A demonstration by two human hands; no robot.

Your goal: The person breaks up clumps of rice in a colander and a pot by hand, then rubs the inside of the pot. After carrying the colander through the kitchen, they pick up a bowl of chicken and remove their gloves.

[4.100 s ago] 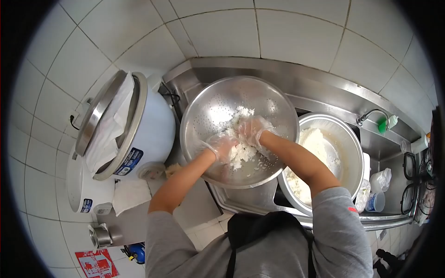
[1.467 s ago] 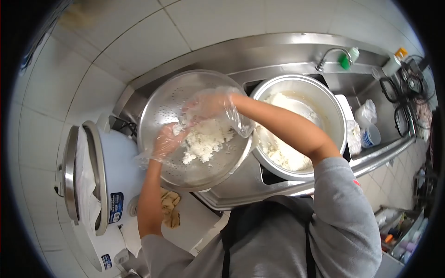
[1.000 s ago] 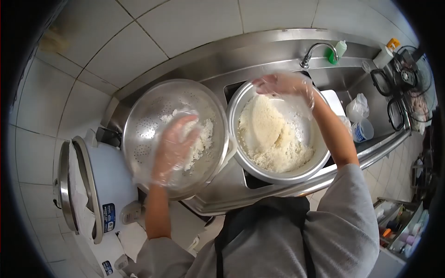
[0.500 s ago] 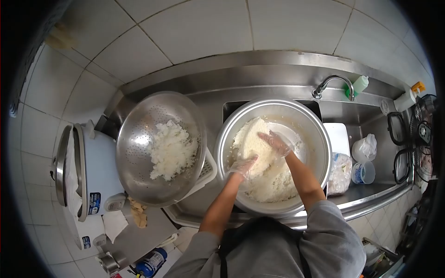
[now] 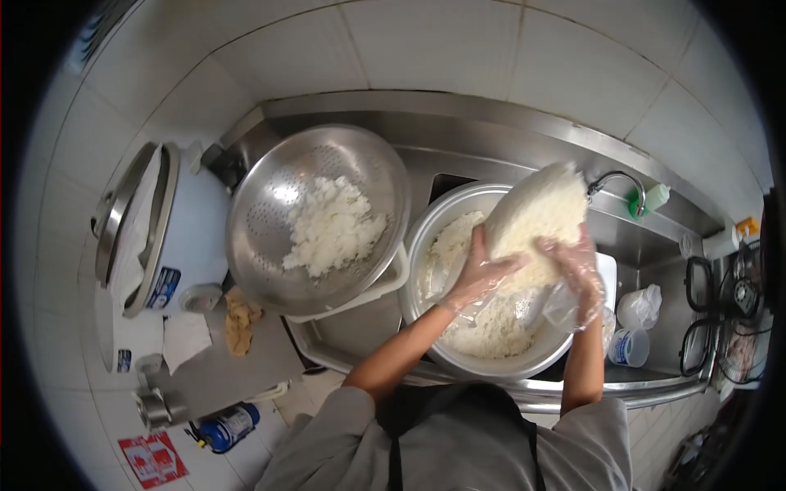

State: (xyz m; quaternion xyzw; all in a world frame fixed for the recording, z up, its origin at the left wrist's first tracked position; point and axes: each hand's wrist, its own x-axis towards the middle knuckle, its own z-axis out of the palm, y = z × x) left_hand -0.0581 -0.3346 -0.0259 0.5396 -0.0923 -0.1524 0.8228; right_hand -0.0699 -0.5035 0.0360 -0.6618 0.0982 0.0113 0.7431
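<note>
A large slab of rice [image 5: 536, 209] is raised above a wide metal pot [image 5: 416, 270], tilted up toward the faucet. Supporting its left lower side is my left hand [image 5: 485, 270], in a clear plastic glove, thumb spread from the fingers. My right hand [image 5: 575, 266], also gloved in loose clear plastic, presses on the slab's right side. Beneath them, loose rice [image 5: 491, 331] lies in the bottom of the pot, and more clings to its left wall. To the left, a perforated metal colander [image 5: 262, 221] holds a white heap of rice [image 5: 336, 227].
A rice cooker [image 5: 196, 221] with its lid raised stands far left, near a tan cloth [image 5: 240, 319]. At right are a faucet [image 5: 618, 176], a plastic tub [image 5: 629, 348], a white bag [image 5: 640, 307] and bottles [image 5: 651, 200]. A blue cylinder [image 5: 231, 427] lies low left.
Both hands have lifted the rice slab up from inside the pot, moving it to the right and away from me. The camera view has turned and shifted.
</note>
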